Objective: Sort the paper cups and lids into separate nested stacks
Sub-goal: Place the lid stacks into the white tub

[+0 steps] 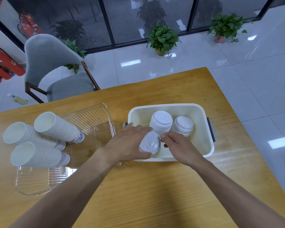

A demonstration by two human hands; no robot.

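Left hand (pixel 130 142) is gripping the lid stack (pixel 149 143) in the white bin's (pixel 202 145) near-left corner; right hand (pixel 176 145), fingers curled and pinching its right rim, is equally near.

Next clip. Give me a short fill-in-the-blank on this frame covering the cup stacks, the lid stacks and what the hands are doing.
1. The nested paper cup stacks in the clear tray number ____.
2. The lid stacks stand inside the ____ bin.
3. The left hand and right hand both hold the ____ of the three lid stacks.
4. The two untouched lid stacks stand ____ from the person than the held one.

Missing words: three; white; nearest; farther
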